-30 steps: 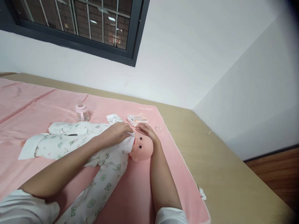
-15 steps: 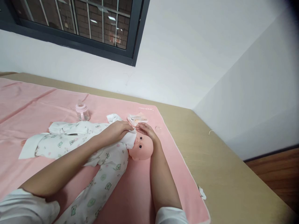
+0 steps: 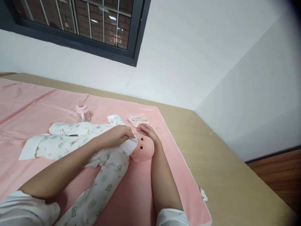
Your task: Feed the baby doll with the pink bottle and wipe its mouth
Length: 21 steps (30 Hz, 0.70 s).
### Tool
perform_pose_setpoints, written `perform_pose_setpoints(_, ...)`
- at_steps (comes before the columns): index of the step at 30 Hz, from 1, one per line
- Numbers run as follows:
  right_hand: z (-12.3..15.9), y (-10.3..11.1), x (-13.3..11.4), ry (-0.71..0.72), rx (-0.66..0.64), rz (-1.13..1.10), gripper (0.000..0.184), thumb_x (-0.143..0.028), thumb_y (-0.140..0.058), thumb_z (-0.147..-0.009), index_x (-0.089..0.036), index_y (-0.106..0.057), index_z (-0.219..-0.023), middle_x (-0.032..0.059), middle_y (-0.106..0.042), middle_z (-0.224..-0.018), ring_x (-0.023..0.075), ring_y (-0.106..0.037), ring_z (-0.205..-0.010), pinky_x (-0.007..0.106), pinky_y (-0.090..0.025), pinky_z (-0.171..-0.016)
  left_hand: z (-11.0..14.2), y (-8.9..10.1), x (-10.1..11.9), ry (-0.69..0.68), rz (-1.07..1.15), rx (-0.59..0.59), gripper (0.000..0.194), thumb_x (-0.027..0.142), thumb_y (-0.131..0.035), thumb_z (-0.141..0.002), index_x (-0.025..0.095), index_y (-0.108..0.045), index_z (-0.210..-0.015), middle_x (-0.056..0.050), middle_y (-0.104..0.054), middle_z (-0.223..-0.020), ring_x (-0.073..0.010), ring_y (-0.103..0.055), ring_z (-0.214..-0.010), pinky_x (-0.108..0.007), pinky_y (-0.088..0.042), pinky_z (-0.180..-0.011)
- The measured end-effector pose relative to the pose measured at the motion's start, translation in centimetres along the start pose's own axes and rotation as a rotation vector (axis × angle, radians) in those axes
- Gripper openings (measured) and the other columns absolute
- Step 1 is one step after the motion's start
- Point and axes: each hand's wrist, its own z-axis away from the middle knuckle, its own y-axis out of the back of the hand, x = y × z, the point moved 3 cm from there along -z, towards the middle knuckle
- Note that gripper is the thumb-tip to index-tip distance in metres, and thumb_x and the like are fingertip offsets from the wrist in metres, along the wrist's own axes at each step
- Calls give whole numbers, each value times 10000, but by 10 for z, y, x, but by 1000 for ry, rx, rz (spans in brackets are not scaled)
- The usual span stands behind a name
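Observation:
A baby doll (image 3: pixel 144 150) lies on its back, head to the right, dressed in a white outfit (image 3: pixel 63 142) printed with small green animals. My left hand (image 3: pixel 120 134) reaches over its chest, fingers closed on a white cloth (image 3: pixel 129 146) against the doll's mouth and chin. I cannot tell whether this cloth is separate or part of the clothing. My right hand (image 3: pixel 147 129) rests along the far side of the doll's head, fingers stretched out and holding nothing. The doll's chin and far cheek are hidden.
A pink mat (image 3: pixel 138 191) lies under the doll on a wooden surface (image 3: pixel 204 150). Behind the doll are a pink-topped baby bottle (image 3: pixel 82 112) and a clear packet (image 3: pixel 138 120). A small transparent object (image 3: pixel 159 129) lies right of my right hand. White wall and a window stand behind.
My left hand has shifted slightly toward me along the doll's mouth, still gripping the cloth. My right hand stays in place beside the head.

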Motion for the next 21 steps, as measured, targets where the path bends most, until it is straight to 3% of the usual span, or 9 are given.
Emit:
perform_pose_setpoints(10, -1, 2, 0, -5, -5, 22, 346, -356, -789, -703, -218, -651, -989, 41, -722, -996, 191, -679, -978, 387, -440, -1069, -2, -3, -6, 57, -42, 38, 360, 133, -365, -860, 177, -721, -827, -44, -688, -889, -183, -612, -832, -261, -426, -738)
perform_pose_setpoints(16, -1, 3, 2, -14, 7, 15, 340, -353, -787, -703, -225, -649, -985, 30, -720, -981, 180, -676, -968, 377, -445, -1059, -2, 3, -15, 66, -65, 120, 358, 126, -364, -832, 172, -719, -847, -52, -700, -896, -191, -613, -843, -276, -446, -762)
perform_pose_setpoints(21, -2, 3, 3, -14, 3, 11, 323, -348, -787, -705, -225, -652, -972, 34, -719, -980, 184, -675, -968, 392, -444, -1063, 8, 13, -7, 112, 115, 60, 311, 180, -401, -869, 175, -704, -938, -23, -701, -976, -178, -625, -870, -242, -451, -743)
